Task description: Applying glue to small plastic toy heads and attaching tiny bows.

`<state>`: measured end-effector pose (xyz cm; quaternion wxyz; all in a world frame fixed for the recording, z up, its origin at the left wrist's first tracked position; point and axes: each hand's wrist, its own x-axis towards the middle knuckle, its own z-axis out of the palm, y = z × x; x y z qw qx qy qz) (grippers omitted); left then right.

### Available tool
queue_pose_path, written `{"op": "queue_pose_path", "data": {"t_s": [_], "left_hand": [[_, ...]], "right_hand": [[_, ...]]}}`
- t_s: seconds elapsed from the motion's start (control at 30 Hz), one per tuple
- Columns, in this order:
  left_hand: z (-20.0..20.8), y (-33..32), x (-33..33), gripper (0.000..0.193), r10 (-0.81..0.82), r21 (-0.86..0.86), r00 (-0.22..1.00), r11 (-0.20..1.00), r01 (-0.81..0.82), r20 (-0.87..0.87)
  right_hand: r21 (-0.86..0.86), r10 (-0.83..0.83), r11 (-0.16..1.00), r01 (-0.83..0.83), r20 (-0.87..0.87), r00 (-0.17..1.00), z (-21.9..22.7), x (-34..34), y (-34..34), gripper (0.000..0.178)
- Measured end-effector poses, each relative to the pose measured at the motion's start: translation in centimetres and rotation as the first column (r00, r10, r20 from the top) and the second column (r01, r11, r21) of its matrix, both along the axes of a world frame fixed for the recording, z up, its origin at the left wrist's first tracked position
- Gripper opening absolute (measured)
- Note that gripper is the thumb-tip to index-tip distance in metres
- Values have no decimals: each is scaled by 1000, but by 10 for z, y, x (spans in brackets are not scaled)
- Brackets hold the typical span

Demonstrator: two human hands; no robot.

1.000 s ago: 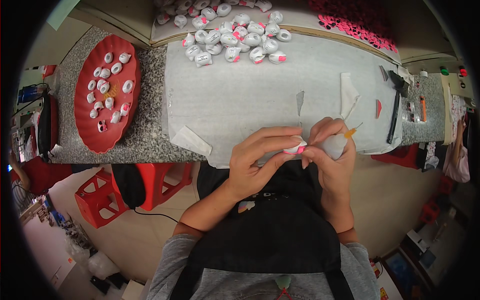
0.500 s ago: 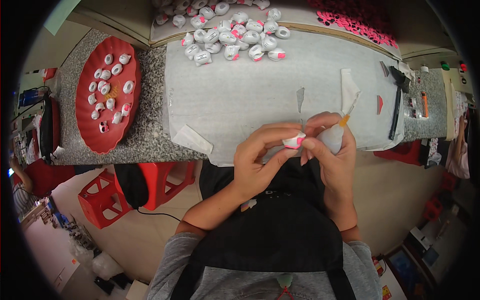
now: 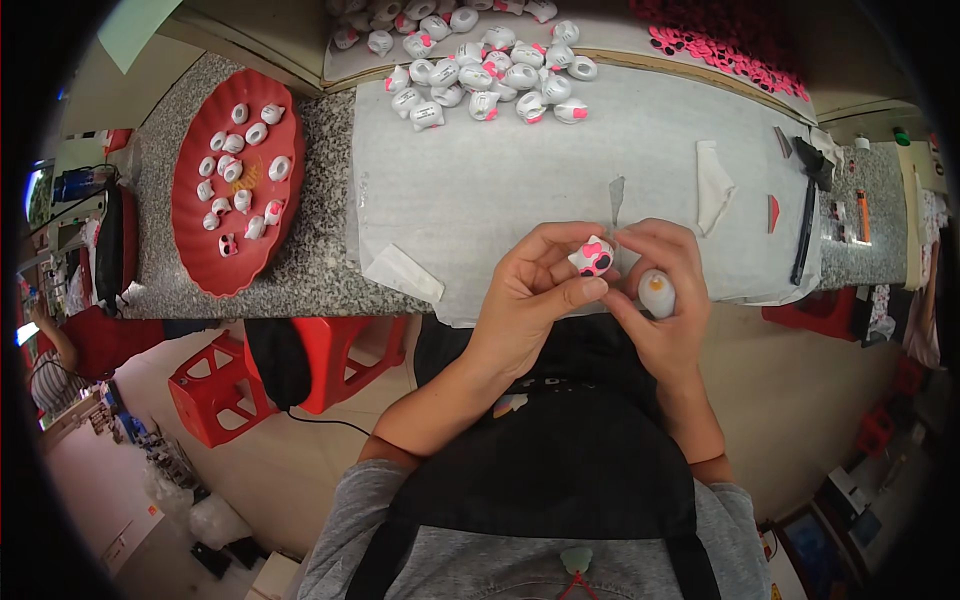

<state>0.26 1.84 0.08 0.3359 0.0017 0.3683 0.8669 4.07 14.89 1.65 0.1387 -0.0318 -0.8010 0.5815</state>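
Observation:
Over the near part of the white paper, my left hand (image 3: 530, 295) pinches a small white cat-shaped head (image 3: 592, 257) between thumb and fingers. Pink and black pieces show on its upturned side. My right hand (image 3: 668, 310) is curled round a small white squeeze bottle (image 3: 656, 296), whose orange-yellow tip points up toward the view. The right fingertips are close beside the head; whether they touch it I cannot tell.
White paper (image 3: 500, 170) covers the granite counter (image 3: 325, 190). Several white heads (image 3: 483, 105) are heaped at the back, with pink pieces (image 3: 740, 65) on the shelf. A red scalloped tray (image 3: 190, 262) holds more heads. A folded tissue (image 3: 712, 190) and black tweezers-like tool (image 3: 803, 230) lie right.
The head has been turned, so its pink and black pieces now face up. The bottle has tipped in my right hand, its tip swinging from the upper right to face the view.

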Motion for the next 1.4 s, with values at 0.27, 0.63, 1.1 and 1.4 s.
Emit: {"op": "queue_pose_path", "data": {"t_s": [0.27,0.63,1.1,1.4], "left_hand": [[6,6,3,25,6,73,997,997,-12,77],[-2,-2,-3,14,3,-100,999,995,-8,-54],[6,-7,-4,23,-32,-68,999,997,30,-38],[5,-9,-3,19,-41,-105,985,994,23,-168]], "right_hand": [[105,-15,994,33,-169,986,-7,0,-2,36],[-8,37,999,-39,-138,990,-6,-1,-7,34],[-158,88,984,-86,10,996,-7,2,-5,30],[-328,100,940,-90,13,995,-13,2,-5,29]]}}
